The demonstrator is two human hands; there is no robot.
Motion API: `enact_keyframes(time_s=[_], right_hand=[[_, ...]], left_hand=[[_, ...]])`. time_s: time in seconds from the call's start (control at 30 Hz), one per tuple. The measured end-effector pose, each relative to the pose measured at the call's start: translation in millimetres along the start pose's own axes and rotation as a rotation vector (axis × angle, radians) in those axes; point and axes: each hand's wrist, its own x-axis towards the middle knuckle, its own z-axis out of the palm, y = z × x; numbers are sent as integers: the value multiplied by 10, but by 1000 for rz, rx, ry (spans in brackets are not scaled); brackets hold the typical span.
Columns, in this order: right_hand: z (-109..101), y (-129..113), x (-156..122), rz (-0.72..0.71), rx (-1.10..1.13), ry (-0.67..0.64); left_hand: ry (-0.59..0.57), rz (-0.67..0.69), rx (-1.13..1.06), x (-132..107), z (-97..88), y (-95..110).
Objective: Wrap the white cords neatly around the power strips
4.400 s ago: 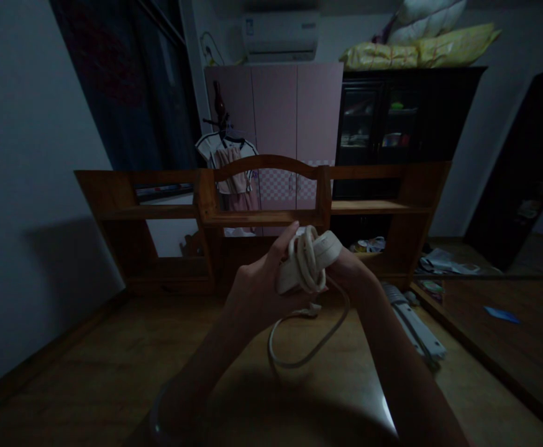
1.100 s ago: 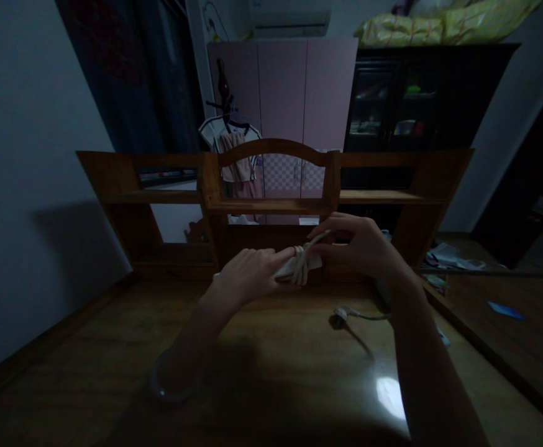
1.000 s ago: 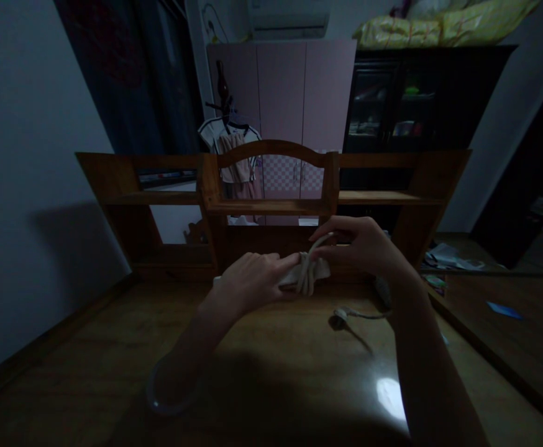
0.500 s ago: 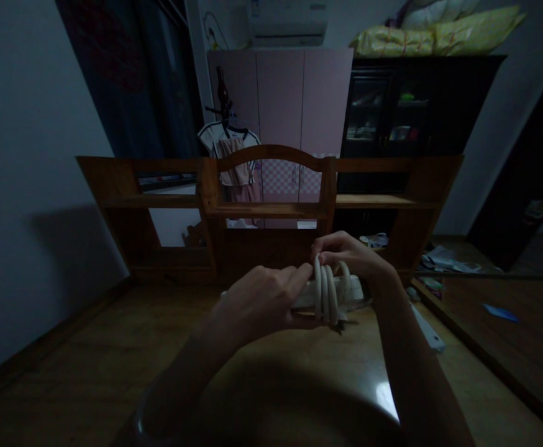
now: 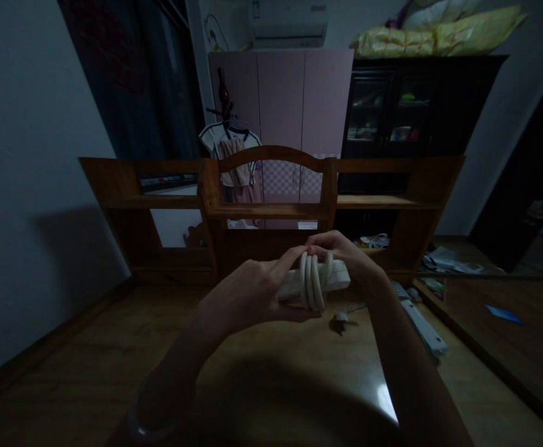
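A white power strip [image 5: 339,275] is held up over the wooden desktop, with several loops of its white cord [image 5: 313,282] wound around it. My left hand [image 5: 253,288] grips the strip from the left, thumb below and fingers above, with its fingertips at the loops. My right hand [image 5: 334,248] is closed at the top of the loops, its fingertips pinching the cord close to the left fingers. Just beyond and below the strip, a plug [image 5: 341,321] with a short piece of cord lies on the desktop.
A wooden shelf unit [image 5: 271,211] stands along the desk's far edge. To the right lie a long white object [image 5: 423,326] and a blue card [image 5: 503,313]. Behind are pink wardrobe doors [image 5: 281,99], a dark cabinet [image 5: 387,112] and clothes on a stand [image 5: 232,149].
Both hands have shifted slightly left with the power strip and cord loops. The plug, partly hidden behind the loops before, now shows on the desktop.
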Motion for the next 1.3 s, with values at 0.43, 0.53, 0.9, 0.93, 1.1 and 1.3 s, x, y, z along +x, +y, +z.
enact_keyframes(time_s=[0.43,0.53,0.9,0.93,1.1,1.3], right_hand=[[174,43,126,-220,-580,345],[212,2,100,-229,-719,390],[198,-151,4,-199,-1017,465],[164,-153,-10,-189,-1011,469],[7,-164,-81,-154,-997,524],[130,-315,-112,-224,-1062,517]], left_hand=[[526,-298,-774,222,201,-502],[519,-301,-895,244,205,-543],[476,-425,-1050,252,240,-594],[491,-426,-1042,250,236,-611],[607,-402,-963,255,242,-757],[495,-522,-1045,259,282,-902]])
